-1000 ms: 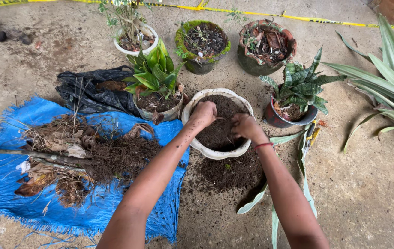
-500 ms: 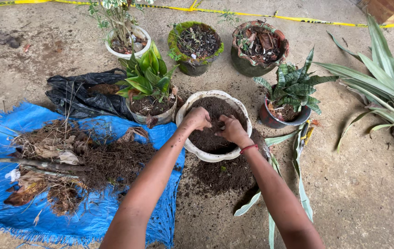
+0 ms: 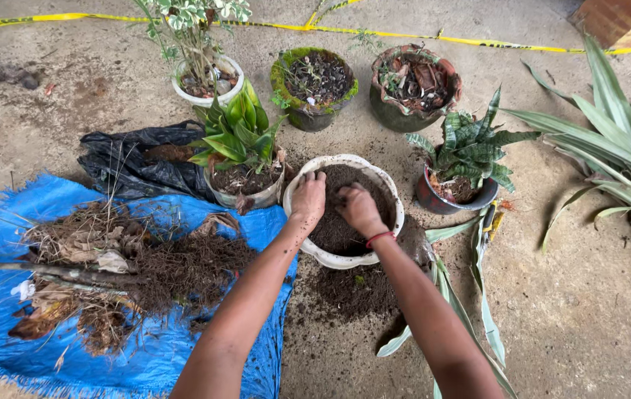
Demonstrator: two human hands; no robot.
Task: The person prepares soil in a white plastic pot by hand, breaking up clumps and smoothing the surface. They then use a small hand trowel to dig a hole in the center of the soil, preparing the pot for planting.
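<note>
- In the middle of the floor (image 3: 589,318), straight below my view, I see a white pot (image 3: 345,260) full of dark soil (image 3: 337,229); it stands on the bare concrete just right of a blue tarp (image 3: 5,222).
- My left hand (image 3: 308,198) lies palm-down on the soil at the pot's left rim, fingers curled and pressing into it; I cannot tell whether it has closed on any soil.
- My right hand (image 3: 360,209) is just beside it, near the centre of the pot, fingers bent down into the soil, loosely cupped; a red band (image 3: 380,238) circles that wrist.
- Loose soil is spilled on the floor in front of the pot, between my forearms.
- Touching the pot's left side stands a pale pot with a bright green plant (image 3: 238,137); behind that lies a crumpled black plastic bag (image 3: 134,162).
- Just right of the white pot is a dark pot with a striped, stiff-leaved plant (image 3: 467,148).
- Long cut green leaves (image 3: 470,310) lie on the floor at the right of my right forearm.
- On the tarp sits a heap of dry roots and leaf litter (image 3: 123,262), with a stick across it.
- Farther back stand three more pots: a white one with a variegated plant (image 3: 204,81), a mossy green one (image 3: 314,81), and a dark one with dead leaves (image 3: 415,81).
- A yellow tape (image 3: 478,46) runs across the floor behind them.
</note>
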